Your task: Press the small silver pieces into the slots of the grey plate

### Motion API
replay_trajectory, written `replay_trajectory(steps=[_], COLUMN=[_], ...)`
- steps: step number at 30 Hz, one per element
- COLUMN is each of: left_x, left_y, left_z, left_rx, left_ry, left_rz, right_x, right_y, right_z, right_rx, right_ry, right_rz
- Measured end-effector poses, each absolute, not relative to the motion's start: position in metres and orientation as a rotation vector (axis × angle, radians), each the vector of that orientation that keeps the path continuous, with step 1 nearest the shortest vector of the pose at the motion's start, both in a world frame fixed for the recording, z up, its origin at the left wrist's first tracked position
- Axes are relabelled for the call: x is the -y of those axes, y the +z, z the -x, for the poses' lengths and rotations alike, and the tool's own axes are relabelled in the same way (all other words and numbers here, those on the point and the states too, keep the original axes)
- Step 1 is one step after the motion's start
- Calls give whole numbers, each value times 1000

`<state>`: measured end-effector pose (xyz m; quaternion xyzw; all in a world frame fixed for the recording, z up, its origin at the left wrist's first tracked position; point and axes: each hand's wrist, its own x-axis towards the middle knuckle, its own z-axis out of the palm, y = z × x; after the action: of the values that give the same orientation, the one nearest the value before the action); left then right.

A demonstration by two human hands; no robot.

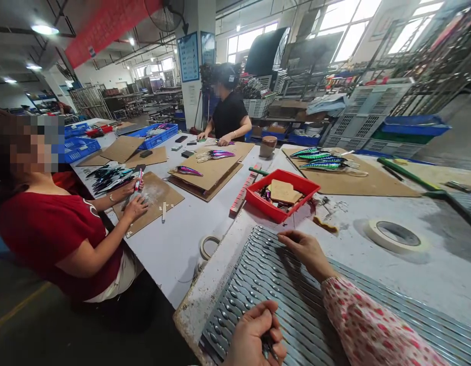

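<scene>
A grey ribbed metal plate (258, 269) lies on the near work surface. Rows of small shiny teardrop-shaped metal pieces (228, 300) sit along the left part of its grooves. My left hand (254, 333) is curled over the lower part of the plate, and small dark metallic pieces (269, 351) show inside its closed fingers. At the plate's far edge, my right hand (306, 251) has its thumb and fingertips pressed together near the ends of the grooves. Whatever is between those fingertips is too small to make out.
Beyond the plate stands a red tray (283, 216) holding scraps. A roll of tape (398, 235) lies to the right, another tape roll (209, 247) to the left. Green-blue fishing lures (323, 161) rest on cardboard. Two co-workers (67, 234) are at the table.
</scene>
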<state>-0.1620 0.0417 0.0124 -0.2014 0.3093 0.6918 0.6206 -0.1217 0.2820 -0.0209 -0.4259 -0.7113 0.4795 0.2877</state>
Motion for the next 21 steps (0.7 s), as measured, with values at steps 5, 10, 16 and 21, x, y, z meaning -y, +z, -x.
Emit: replay_trajectory(steps=[5, 10, 16, 21], left_x=[-36, -40, -42, -44], left_y=[19, 20, 14, 13], left_z=[162, 165, 164, 164], left_rx=[-825, -910, -955, -954], left_ry=[1617, 1574, 1573, 1567], left_rz=[420, 421, 404, 390], right_x=[-288, -302, -307, -302], right_y=[-13, -17, -24, -23], right_z=[129, 136, 140, 142], right_rx=[2018, 2069, 2208, 2280], right_ry=[1055, 982, 881, 785], right_rz=[1109, 1196, 1203, 1229])
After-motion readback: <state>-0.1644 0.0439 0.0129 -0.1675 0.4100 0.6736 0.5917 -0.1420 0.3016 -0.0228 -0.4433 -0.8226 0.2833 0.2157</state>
